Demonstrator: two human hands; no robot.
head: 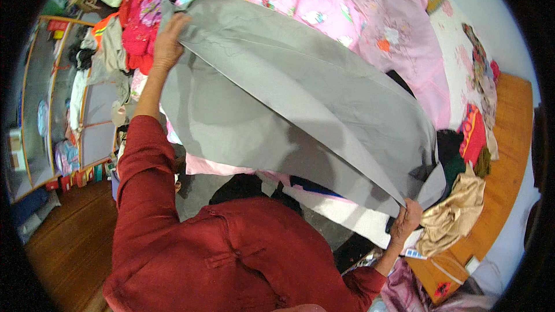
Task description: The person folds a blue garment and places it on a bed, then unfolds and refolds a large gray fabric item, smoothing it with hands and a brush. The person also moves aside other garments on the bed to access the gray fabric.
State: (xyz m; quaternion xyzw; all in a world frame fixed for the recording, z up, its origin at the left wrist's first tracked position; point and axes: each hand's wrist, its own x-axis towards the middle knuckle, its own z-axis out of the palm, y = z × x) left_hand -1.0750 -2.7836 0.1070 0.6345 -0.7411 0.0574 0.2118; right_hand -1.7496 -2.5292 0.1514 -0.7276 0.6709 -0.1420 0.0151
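Note:
A large grey cloth (269, 82) stretches between my two hands, with one straight edge running slantwise across it. My left hand (170, 43) grips its far left corner, arm reaching forward. Low on the right, my right hand (406, 219) pinches the other end of that edge. A loose flap of the cloth hangs beyond the right fingers. Beneath and behind it lies pink cloth printed with cartoon figures (312, 0), partly covered. Plain pink embroidered bedding (390, 39) spreads farther to the right.
A shelf unit with glass panels (39, 95) stands at the left. Red garments (141, 30) are heaped near it. On the right, shiny gold fabric (453, 212) lies against a wooden headboard or panel (509, 138). White bedding (347, 210) shows below the grey cloth.

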